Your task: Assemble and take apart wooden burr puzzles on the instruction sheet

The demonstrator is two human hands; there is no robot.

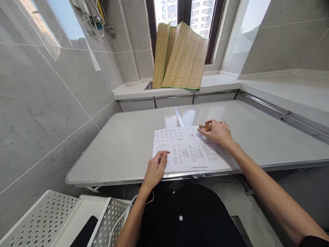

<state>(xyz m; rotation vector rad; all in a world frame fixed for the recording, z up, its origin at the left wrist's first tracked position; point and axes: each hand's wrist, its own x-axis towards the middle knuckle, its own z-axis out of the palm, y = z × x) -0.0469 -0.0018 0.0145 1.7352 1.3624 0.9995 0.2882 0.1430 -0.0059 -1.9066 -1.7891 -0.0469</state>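
Note:
A printed sheet of diagrams (pixel 189 149) lies on the white folding table (pixel 123 144), near its front edge. My left hand (pixel 156 168) rests on the sheet's near left corner with its fingers curled loosely and nothing visible in them. My right hand (pixel 218 132) lies at the sheet's far right corner, fingers closed on a small wooden piece (pixel 205 126) that pokes out to the left of the fingertips.
A rolled bamboo mat (pixel 180 56) leans against the window on the ledge behind the table. Grey tiled walls stand at left and right. A white perforated rack (pixel 51 219) and a white cable (pixel 128 209) are at lower left.

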